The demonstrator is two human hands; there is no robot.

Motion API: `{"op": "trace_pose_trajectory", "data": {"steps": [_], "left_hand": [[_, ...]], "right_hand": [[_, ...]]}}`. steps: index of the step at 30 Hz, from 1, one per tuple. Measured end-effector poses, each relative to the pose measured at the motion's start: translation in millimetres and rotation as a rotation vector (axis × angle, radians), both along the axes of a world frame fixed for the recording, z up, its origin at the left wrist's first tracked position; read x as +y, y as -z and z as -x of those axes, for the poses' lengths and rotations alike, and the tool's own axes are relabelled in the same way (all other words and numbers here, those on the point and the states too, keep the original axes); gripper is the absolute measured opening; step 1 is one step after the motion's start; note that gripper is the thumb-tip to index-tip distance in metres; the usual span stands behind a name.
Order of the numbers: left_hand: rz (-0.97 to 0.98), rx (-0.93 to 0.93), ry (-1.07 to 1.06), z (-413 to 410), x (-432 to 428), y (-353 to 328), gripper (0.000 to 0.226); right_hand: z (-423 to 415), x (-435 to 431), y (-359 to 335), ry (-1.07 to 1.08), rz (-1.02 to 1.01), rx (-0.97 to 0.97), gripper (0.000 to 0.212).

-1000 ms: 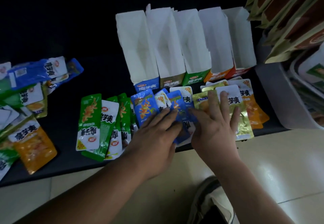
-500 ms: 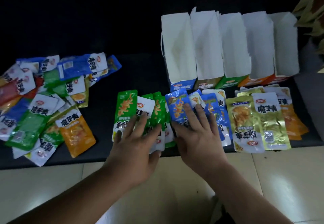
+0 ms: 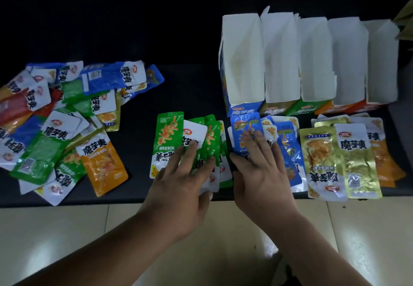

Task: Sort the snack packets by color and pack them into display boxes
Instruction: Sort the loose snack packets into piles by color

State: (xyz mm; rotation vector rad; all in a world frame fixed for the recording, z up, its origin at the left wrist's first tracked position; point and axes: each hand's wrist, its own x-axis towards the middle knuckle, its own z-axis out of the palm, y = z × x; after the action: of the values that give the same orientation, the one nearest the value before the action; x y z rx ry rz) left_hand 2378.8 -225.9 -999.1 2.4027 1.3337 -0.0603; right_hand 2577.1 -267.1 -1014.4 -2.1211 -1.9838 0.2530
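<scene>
Sorted groups lie in a row along the near edge of the bench: green packets, blue packets, gold packets, then orange packets. Judgement: each colour is fanned in front of the boxes so a stack can go straight back into its box. The five boxes stand open-topped with their coloured fronts toward the person, probably as colour keys. No packet shows inside them, so packing looks not begun. The left hand lies flat on the green stack, fingers straight and spread, gripping nothing. The right hand lies flat on the blue stack the same way, fingertips on the top packet. This is likely pressing to square the fans. Green runs from under the left fingers toward 12 o'clock, and blue from under the right toward 1 o'clock. Gold sits at 3 o'clock of the right hand, just beside blue. The blue-fronted box is at 12 o'clock, just behind the blue stack. The mixed pile lies at 9–10 o'clock of the left hand, well apart.
</scene>
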Motion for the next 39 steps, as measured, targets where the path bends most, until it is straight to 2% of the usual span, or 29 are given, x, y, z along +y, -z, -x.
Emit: {"op": "trace_pose_trajectory", "data": {"steps": [6,12,16,19,22,28,34,39], "left_hand": [[-0.067,0.028,-0.012,-0.2,4.3,-7.6,0.072],[-0.053,0.036,-0.054,3.1,4.6,-11.6,0.072],[0.052,0.084,-0.103,9.2,4.5,-11.6,0.074],[0.087,0.048,-0.098,16.3,3.6,-9.1,0.071],[0.089,0.025,-0.111,19.3,4.8,-9.0,0.070],[0.092,-0.004,-0.122,20.7,5.9,-14.9,0.065],[0.157,0.062,-0.161,43.6,7.7,-54.9,0.063],[0.209,0.066,-0.243,99.3,1.4,-103.7,0.058]], "right_hand": [[-0.4,-2.1,-6.4,0.005,-0.082,0.073,0.043],[-1.1,-4.6,-8.1,0.007,-0.128,0.186,0.032],[5.9,-2.9,-7.0,-0.091,-0.116,0.213,0.041],[10.0,-2.3,0.0,-0.165,-0.067,0.169,0.045],[12.3,-4.7,5.4,-0.170,-0.035,0.125,0.042],[12.5,-3.9,-14.5,-0.129,-0.056,0.203,0.042],[32.4,19.1,-75.5,-0.138,0.144,0.132,0.032],[96.6,52.1,-144.6,-0.238,0.324,-0.039,0.041]]}}
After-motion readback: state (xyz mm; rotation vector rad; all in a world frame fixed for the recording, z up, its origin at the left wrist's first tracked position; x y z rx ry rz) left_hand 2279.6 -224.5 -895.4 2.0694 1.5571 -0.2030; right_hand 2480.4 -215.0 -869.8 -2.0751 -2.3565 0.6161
